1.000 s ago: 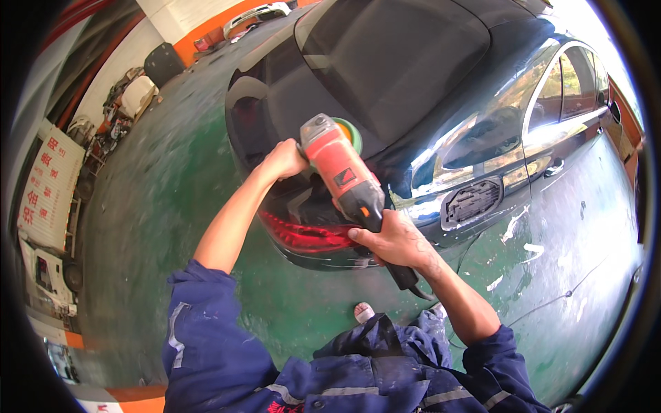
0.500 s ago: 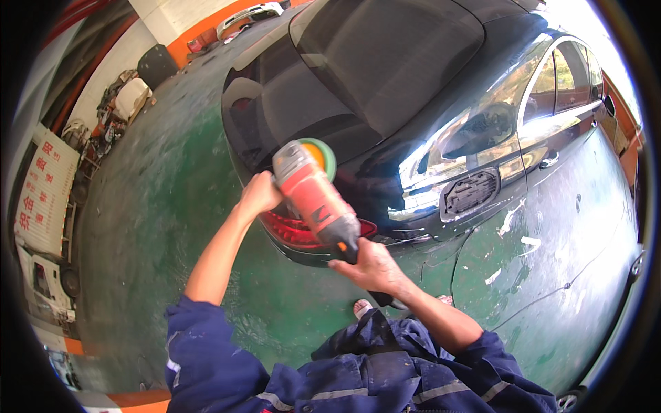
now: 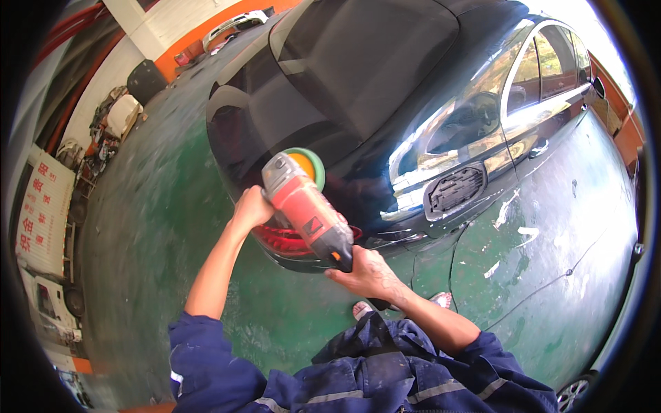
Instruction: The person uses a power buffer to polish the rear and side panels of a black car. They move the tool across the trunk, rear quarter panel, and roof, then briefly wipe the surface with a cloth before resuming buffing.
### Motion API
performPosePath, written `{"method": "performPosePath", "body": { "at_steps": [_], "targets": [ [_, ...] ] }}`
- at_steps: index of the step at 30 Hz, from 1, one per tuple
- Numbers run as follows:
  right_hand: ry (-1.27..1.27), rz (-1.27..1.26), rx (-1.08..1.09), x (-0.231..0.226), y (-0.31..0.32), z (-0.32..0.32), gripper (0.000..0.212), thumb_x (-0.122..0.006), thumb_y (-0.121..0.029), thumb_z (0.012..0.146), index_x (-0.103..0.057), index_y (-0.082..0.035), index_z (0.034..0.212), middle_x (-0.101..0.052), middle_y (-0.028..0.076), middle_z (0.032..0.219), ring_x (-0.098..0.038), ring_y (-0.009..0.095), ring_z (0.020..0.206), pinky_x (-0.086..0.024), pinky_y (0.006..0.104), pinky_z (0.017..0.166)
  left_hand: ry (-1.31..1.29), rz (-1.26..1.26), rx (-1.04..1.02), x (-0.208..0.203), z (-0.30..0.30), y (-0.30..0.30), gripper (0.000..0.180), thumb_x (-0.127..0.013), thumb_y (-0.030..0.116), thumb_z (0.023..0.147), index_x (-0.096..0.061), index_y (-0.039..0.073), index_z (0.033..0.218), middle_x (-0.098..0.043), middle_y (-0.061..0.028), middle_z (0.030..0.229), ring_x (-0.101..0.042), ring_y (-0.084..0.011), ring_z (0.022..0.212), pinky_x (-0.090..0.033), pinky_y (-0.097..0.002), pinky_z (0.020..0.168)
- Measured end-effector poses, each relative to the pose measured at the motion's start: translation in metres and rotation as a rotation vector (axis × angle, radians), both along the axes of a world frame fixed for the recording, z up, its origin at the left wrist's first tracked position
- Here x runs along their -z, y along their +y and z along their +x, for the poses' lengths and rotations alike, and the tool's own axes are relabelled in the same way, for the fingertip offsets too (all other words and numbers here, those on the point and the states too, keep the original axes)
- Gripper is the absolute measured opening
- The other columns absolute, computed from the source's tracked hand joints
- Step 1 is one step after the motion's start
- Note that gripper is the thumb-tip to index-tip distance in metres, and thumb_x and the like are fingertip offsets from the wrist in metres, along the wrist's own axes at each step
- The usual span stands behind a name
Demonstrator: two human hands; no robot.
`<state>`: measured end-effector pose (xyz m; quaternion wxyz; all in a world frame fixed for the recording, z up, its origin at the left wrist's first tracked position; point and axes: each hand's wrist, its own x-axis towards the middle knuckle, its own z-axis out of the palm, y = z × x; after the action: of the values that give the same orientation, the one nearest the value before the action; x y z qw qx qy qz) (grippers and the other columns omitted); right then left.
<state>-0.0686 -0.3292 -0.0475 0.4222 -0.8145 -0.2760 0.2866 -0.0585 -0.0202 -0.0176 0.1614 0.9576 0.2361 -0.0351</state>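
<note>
A red and grey power polisher [image 3: 308, 208] is in both my hands, over the rear corner of a black car [image 3: 385, 158]. My left hand [image 3: 250, 208] is closed at the side of its metal head, where the grip itself is hidden. Wrapped round the black rear handle is my right hand [image 3: 372, 274]. The green and yellow round pad [image 3: 313, 167] is tilted against or just above the dark bodywork near the trunk edge; I cannot tell if it touches. Below the tool a red tail light [image 3: 282, 241] shows in part.
A dark ridged oblong patch [image 3: 456, 193] marks the car's rear side. A thin cable [image 3: 527, 298] runs across the green floor [image 3: 158, 275] at right. White panels with red lettering [image 3: 47, 215] and piled parts [image 3: 117, 120] stand along the left.
The view has shifted slightly, so the car sits further left in the picture. The polisher and both hands stay over about the same part of the car, with the same grips.
</note>
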Motion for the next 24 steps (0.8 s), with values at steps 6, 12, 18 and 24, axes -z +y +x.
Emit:
{"method": "performPosePath", "body": {
  "at_steps": [6, 12, 18, 24],
  "targets": [
    [0.132, 0.043, 0.212, -0.014, -0.047, 0.017, 0.061, -0.077, -0.045, 0.08, -0.06, 0.011, 0.097, -0.067, 0.03, 0.085, -0.07, 0.042, 0.086, -0.055, 0.0431, 0.075, -0.008, 0.05, 0.253, -0.036, 0.079, -0.067, 0.038, -0.072, 0.033, 0.079, -0.073, -0.001, 0.093, -0.068, -0.0279, 0.095, -0.067, -0.0421, 0.099, -0.055, -0.0479, 0.084],
    [0.074, 0.069, 0.236, -0.007, -0.047, 0.008, 0.058, -0.077, -0.042, 0.08, -0.059, 0.01, 0.099, -0.068, 0.029, 0.087, -0.07, 0.041, 0.086, -0.054, 0.0431, 0.076, -0.021, 0.055, 0.185, -0.031, 0.067, -0.069, 0.035, -0.074, 0.028, 0.075, -0.072, -0.004, 0.09, -0.066, -0.0307, 0.093, -0.065, -0.0446, 0.097, -0.055, -0.0488, 0.081],
    [0.013, -0.056, 0.02, 0.018, -0.002, -0.017, 0.061, -0.076, -0.045, 0.08, -0.058, 0.011, 0.098, -0.068, 0.029, 0.083, -0.07, 0.043, 0.083, -0.056, 0.0471, 0.075, 0.02, 0.039, -0.065, 0.001, -0.021, -0.016, 0.035, -0.074, 0.031, 0.077, -0.073, -0.002, 0.091, -0.068, -0.0296, 0.094, -0.067, -0.0436, 0.097, -0.055, -0.0488, 0.083],
    [-0.11, -0.069, -0.167, 0.038, 0.057, -0.024, 0.059, -0.075, -0.045, 0.08, -0.056, 0.01, 0.093, -0.067, 0.03, 0.082, -0.068, 0.045, 0.08, -0.055, 0.0497, 0.073, -0.061, -0.013, -0.28, 0.048, -0.091, 0.048, 0.038, -0.075, 0.035, 0.077, -0.075, 0.0, 0.092, -0.069, -0.029, 0.093, -0.067, -0.0439, 0.096, -0.055, -0.0495, 0.084]
  ]
}}
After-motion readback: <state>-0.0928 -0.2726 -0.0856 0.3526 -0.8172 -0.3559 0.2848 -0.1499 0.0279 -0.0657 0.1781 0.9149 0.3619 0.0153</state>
